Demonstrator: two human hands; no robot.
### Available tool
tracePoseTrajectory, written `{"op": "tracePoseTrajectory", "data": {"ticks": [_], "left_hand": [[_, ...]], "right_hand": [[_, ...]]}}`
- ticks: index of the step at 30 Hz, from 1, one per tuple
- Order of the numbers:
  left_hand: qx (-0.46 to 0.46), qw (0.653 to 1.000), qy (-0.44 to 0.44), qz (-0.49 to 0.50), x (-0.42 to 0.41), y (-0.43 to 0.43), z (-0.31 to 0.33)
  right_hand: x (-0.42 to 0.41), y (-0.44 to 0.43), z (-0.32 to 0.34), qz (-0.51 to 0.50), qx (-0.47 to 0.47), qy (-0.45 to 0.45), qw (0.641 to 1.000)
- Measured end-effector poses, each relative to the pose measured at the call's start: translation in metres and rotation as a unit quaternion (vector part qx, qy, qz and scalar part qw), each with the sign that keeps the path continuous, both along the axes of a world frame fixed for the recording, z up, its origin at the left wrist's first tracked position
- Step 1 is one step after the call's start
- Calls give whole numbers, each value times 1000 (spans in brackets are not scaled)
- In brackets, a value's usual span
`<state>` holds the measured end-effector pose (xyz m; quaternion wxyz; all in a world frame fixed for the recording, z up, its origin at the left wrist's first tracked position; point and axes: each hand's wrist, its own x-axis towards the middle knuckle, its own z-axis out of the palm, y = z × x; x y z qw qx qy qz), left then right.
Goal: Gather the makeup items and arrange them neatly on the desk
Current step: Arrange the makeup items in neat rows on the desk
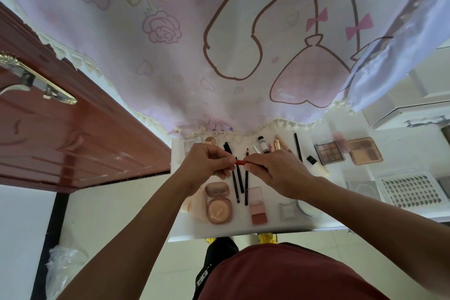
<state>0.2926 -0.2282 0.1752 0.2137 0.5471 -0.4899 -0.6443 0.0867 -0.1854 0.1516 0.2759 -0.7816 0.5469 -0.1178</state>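
Note:
Both hands meet above the white desk (pixel 267 226) and pinch a short red pencil (pixel 239 162) between them. My left hand (pixel 207 162) holds its left end, my right hand (pixel 275 168) its right end. Under the hands lie three thin black pencils (pixel 237 187) side by side. An open powder compact (pixel 218 203) sits at the front left, a blush palette (pixel 257 207) next to it. At the back stand a small white palette (pixel 191 145), a round compact (pixel 211 140), a black-capped bottle (pixel 262 143) and beige sticks (pixel 277 145).
Farther right lie a black pencil (pixel 298 147), a small black cap (pixel 311 159), a brown eyeshadow palette (pixel 329 153) and a tan palette (pixel 364 151). A white slotted basket (pixel 411 190) sits at the right. A pink printed curtain (pixel 219 44) hangs behind; a red-brown door (pixel 73 129) stands left.

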Motion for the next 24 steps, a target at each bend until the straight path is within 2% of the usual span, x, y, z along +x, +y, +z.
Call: {"op": "tracePoseTrajectory", "data": {"ticks": [17, 20, 24], "left_hand": [[6, 995, -41, 93, 12, -11, -15], [14, 994, -51, 100, 12, -13, -18], [20, 992, -65, 103, 11, -10, -22]], "right_hand": [[-31, -4, -26, -79, 71, -41, 993], [-35, -10, -38, -140, 109, -7, 984], [-28, -28, -67, -211, 164, -14, 964]]}}
